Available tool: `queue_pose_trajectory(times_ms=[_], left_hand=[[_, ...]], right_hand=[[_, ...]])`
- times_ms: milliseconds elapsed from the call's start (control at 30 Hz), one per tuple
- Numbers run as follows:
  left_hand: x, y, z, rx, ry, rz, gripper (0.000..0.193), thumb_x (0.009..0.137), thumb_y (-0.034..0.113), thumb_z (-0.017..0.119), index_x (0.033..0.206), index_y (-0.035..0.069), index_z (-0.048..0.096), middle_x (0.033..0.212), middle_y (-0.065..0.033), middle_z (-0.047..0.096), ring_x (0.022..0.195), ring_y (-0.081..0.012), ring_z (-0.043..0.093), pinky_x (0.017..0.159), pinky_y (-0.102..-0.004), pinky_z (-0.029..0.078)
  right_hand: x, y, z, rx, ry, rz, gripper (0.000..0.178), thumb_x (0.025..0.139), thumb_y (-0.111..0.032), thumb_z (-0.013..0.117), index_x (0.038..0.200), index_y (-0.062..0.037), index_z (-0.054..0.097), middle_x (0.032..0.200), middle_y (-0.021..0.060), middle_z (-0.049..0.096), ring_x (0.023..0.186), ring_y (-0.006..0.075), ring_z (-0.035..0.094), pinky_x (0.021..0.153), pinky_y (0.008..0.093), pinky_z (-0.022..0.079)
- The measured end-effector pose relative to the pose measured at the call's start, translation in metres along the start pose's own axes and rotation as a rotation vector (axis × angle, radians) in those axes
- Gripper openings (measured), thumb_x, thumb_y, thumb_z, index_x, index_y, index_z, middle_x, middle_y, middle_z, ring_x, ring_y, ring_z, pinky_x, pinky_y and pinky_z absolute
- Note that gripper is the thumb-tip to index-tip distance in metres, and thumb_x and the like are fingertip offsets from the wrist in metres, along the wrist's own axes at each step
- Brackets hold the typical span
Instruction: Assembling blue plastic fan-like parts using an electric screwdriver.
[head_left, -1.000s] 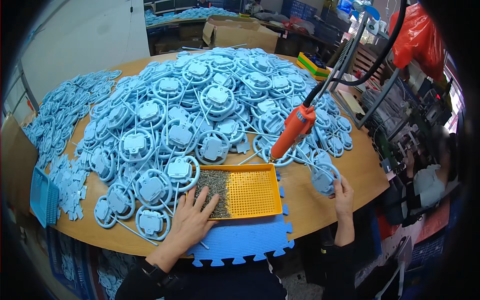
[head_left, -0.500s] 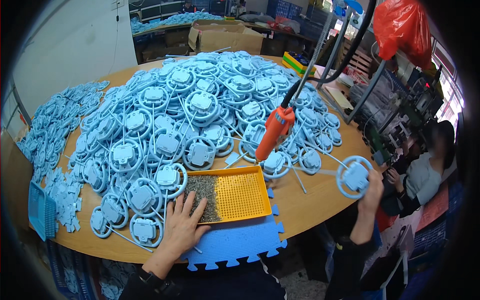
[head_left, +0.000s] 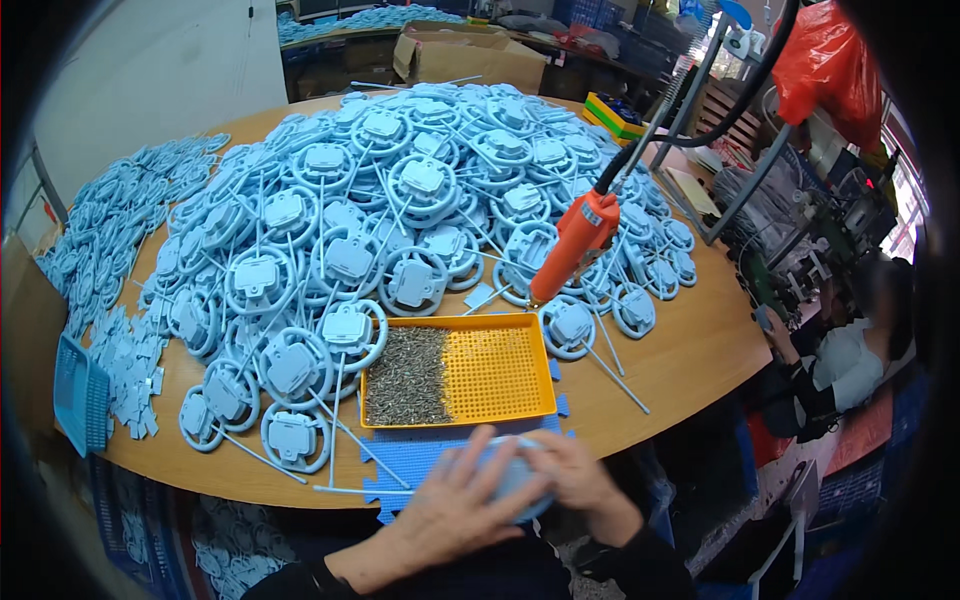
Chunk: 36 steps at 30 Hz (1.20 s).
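One blue piece in hand, a large heap beyond it

From my end of the feed, I see a single light-blue ringed piece (head_left: 512, 478) between the two hands, just this side of the yellow tray (head_left: 498, 370); the left hand (head_left: 455, 510) lies over it with fingers apart, and motion blur keeps me from telling whether it grips or only steadies; the right hand (head_left: 580, 475) curls its fingers around the right edge and appears to pinch it.

As for progress, I judge this piece to be mid-handling, since neither hand has set it down; the orange power driver (head_left: 575, 250) hangs beyond the right hand, untouched; small metal screws (head_left: 403, 378) cover the left part of the tray, ahead of the left hand, while perforated floor shows in the rest.

Beyond both hands rises the heap of similar pieces (head_left: 345, 255); I cannot tell which of them are worked and which are waiting, so I put no count on done or left; two more pieces (head_left: 570, 325) lie ahead of the right hand, near the tray; the blue foam mat (head_left: 425, 455) shows just beyond the left hand, partly under the tray.
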<state>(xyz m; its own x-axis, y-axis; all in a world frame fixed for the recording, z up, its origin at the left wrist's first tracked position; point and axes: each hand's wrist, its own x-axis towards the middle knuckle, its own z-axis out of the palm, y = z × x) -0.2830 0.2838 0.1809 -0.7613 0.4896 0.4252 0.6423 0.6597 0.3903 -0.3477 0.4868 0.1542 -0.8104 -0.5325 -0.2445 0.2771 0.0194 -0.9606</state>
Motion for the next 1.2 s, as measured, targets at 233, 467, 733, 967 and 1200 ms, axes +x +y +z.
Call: queue_pose_trajectory(times_ms=[233, 467, 733, 967, 1200], left_hand=[[-0.05, -0.035, 0.004, 0.139, -0.082, -0.287, 0.076, 0.07, 0.053, 0.074, 0.13, 0.013, 0.054, 0.126, -0.0216, 0.047, 0.107, -0.0386, 0.049, 0.086, -0.0458, 0.042], [-0.044, -0.035, 0.004, 0.185, -0.098, -0.327, 0.075, 0.07, 0.057, 0.072, 0.129, 0.014, 0.055, 0.123, -0.0139, 0.051, 0.106, -0.0326, 0.047, 0.082, -0.0428, 0.038], [-0.039, -0.032, -0.007, 0.189, -0.074, -0.439, 0.076, 0.067, 0.053, 0.077, 0.127, 0.011, 0.056, 0.116, -0.0108, 0.053, 0.105, -0.0312, 0.048, 0.085, -0.0465, 0.037], [-0.011, -0.049, -0.02, 0.256, 0.124, -0.407, 0.045, 0.07, 0.026, 0.078, 0.107, 0.007, 0.063, 0.102, -0.0104, 0.054, 0.097, -0.0288, 0.05, 0.081, -0.0411, 0.039], [-0.018, -0.08, -0.009, 0.185, 0.207, -0.456, 0.022, 0.068, 0.021, 0.077, 0.077, 0.01, 0.06, 0.086, -0.0051, 0.052, 0.087, -0.0245, 0.048, 0.08, -0.0394, 0.032]], right_hand=[[0.052, -0.032, -0.027, -0.745, 0.439, -0.498, 0.03, 0.082, -0.014, 0.067, 0.107, 0.0004, 0.062, 0.092, 0.0144, 0.064, 0.076, 0.0289, 0.063, 0.07, 0.0363, 0.051], [0.127, -0.013, -0.106, -1.231, 0.547, -0.412, 0.054, 0.075, -0.028, 0.073, 0.12, -0.0018, 0.057, 0.124, 0.0157, 0.053, 0.113, 0.0339, 0.049, 0.097, 0.0415, 0.04], [0.136, -0.01, -0.114, -1.216, 0.662, -0.458, 0.05, 0.073, -0.028, 0.076, 0.112, -0.0012, 0.062, 0.11, 0.0146, 0.062, 0.105, 0.0327, 0.052, 0.096, 0.0405, 0.041], [0.011, -0.046, -0.083, -0.77, 0.307, -0.299, 0.051, 0.068, -0.026, 0.077, 0.109, 0.0002, 0.065, 0.099, 0.0153, 0.065, 0.085, 0.0248, 0.063, 0.075, 0.0342, 0.051], [-0.003, -0.027, -0.018, -0.908, 0.014, -0.137, 0.051, 0.07, -0.039, 0.076, 0.106, -0.0028, 0.067, 0.093, 0.0154, 0.063, 0.085, 0.0305, 0.061, 0.076, 0.0376, 0.049]])
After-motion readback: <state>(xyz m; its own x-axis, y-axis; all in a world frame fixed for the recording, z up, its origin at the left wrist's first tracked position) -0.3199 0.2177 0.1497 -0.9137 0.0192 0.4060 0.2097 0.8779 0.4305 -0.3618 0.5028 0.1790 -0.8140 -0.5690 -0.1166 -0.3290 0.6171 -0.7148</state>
